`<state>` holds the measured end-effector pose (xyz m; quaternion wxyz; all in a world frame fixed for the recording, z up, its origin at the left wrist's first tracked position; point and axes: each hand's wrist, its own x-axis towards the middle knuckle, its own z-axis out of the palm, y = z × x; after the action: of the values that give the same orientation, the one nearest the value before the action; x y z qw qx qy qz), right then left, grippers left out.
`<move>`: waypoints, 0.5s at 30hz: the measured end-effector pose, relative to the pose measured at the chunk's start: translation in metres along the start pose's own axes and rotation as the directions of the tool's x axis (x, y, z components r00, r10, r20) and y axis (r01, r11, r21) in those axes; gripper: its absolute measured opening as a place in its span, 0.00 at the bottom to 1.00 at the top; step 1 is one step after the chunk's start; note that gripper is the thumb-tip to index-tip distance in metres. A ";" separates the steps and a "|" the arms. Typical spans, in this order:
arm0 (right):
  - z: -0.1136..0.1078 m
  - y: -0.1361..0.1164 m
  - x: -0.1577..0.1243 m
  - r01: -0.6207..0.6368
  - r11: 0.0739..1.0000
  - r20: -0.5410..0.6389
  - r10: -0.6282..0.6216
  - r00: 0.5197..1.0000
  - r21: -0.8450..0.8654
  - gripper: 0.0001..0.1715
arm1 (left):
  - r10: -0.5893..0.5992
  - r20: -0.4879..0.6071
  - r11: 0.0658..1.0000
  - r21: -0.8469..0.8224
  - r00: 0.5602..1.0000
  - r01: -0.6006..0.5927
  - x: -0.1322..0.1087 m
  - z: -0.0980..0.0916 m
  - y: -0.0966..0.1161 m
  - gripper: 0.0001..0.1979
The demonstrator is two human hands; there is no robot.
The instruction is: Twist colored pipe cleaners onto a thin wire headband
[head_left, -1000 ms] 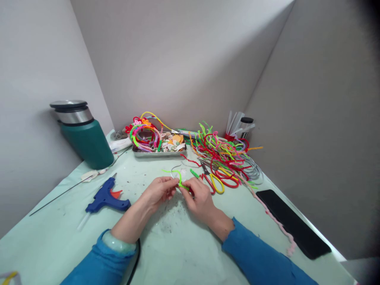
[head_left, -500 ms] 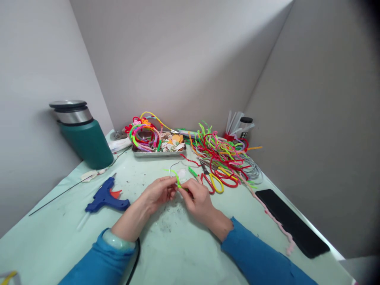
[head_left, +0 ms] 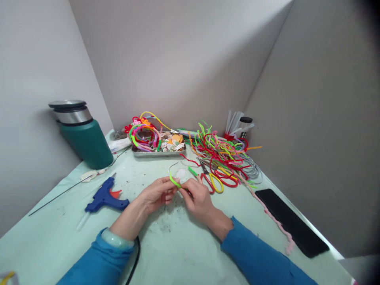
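A bright green pipe cleaner [head_left: 173, 179] runs between my two hands above the middle of the table, with a thin wire curving up from its far end. My left hand [head_left: 158, 193] pinches the green piece between thumb and finger, its other fingers curled. Close beside it on the right, my right hand [head_left: 197, 197] grips the near end, which its fingers partly hide. A round translucent piece [head_left: 181, 173] lies on the table just beyond the hands.
Left are a blue glue gun [head_left: 106, 197] and a green bottle [head_left: 86, 138]. Behind stands a metal tray [head_left: 158, 154] of craft pieces. Right are scissors [head_left: 218, 183], piled pipe cleaners [head_left: 219, 148], a pink strand [head_left: 274, 221] and a black phone-like slab [head_left: 291, 221].
The loose green end that stuck out leftward now lies along the curved wire. My left fingers have shifted slightly, while my right hand stays almost in place.
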<state>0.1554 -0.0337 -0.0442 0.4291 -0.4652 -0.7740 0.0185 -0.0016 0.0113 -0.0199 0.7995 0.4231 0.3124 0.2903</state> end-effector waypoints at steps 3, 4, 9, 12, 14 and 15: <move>-0.001 0.002 0.000 0.001 1.000 -0.002 -0.001 1.000 0.004 0.07 | -0.006 0.004 0.999 0.036 1.000 0.006 -0.002 0.001 0.002 0.12; -0.001 0.002 0.001 0.000 1.000 -0.001 0.000 1.000 0.006 0.07 | -0.005 0.002 0.999 0.049 1.000 0.005 -0.002 0.002 0.003 0.12; 0.000 0.003 0.000 -0.004 1.000 0.010 0.004 1.000 -0.003 0.06 | 0.020 -0.022 0.995 0.101 1.000 -0.018 -0.002 0.002 0.005 0.13; -0.001 0.004 -0.001 0.000 0.999 0.018 0.001 1.000 -0.032 0.07 | 0.043 -0.055 0.983 0.181 0.998 -0.032 -0.001 0.002 0.006 0.13; -0.002 0.005 -0.001 0.013 0.998 0.026 -0.011 1.000 -0.060 0.08 | 0.048 -0.078 0.961 0.276 0.996 -0.024 0.000 0.000 0.006 0.13; -0.002 0.006 0.000 0.023 0.997 0.030 -0.021 0.999 -0.076 0.08 | 0.048 -0.086 0.944 0.329 0.995 -0.017 0.000 -0.001 0.006 0.13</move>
<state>0.1612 -0.0316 -0.0454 0.3998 -0.4724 -0.7854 -0.0087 -0.0034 0.0151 -0.0151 0.6977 0.5413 0.3860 0.2668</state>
